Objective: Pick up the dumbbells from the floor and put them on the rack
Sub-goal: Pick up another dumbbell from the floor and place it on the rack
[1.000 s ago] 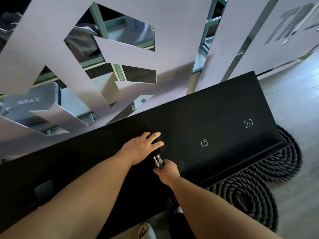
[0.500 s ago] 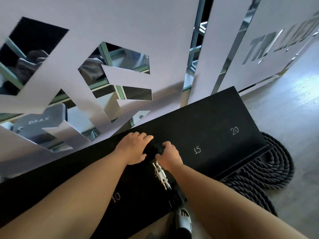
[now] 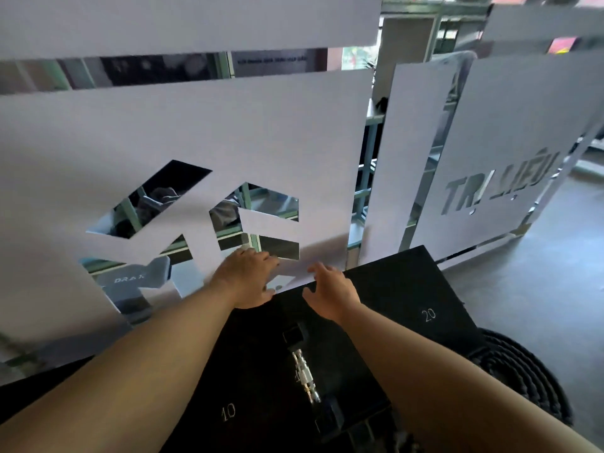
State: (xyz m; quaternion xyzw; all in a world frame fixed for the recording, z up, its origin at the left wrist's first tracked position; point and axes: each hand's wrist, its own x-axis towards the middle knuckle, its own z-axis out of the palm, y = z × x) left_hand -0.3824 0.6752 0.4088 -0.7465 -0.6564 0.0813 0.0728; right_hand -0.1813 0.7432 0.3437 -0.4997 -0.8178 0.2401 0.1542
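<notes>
A black dumbbell with a chrome handle [image 3: 305, 376] lies on the sloping black rack shelf [image 3: 408, 289], between the chalked numbers 10 and 20. Its handle runs from far to near, with the near head at the shelf's front lip. My left hand [image 3: 246, 279] hovers over the shelf's back edge, fingers spread and empty. My right hand [image 3: 331, 294] is beside it, also with fingers apart and holding nothing. Both hands are past the dumbbell's far head and do not touch it.
A frosted glass partition [image 3: 196, 142] with mirror-like cut-outs and lettering stands right behind the rack. A coiled black battle rope [image 3: 529, 377] lies on the grey floor at the right, under the rack's end.
Both hands have let go of the dumbbell's far head and lifted away toward the glass. The dumbbell now rests alone on the shelf. The view has tilted upward.
</notes>
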